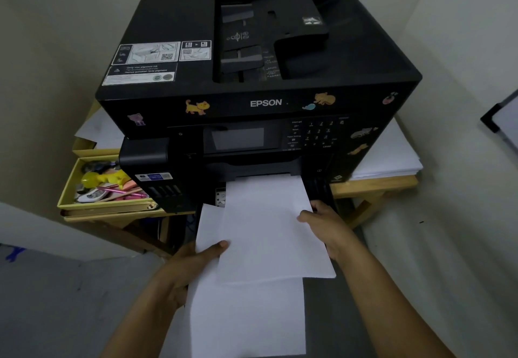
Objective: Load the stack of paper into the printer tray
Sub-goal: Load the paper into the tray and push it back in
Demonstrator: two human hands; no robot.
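A black Epson printer (260, 83) sits on a wooden table. White paper (269, 226) reaches into the tray opening (319, 189) low at its front. More white paper (249, 318) lies under it, nearer to me. My left hand (193, 259) grips the papers' left edge, thumb on top. My right hand (328, 226) holds the upper paper's right edge near the opening, thumb on the sheet.
A yellow box (70, 189) of pens and small items stands left of the printer. Stacks of white paper (389, 155) lie on the wooden table (372, 186) to the right. Pale walls close in on both sides.
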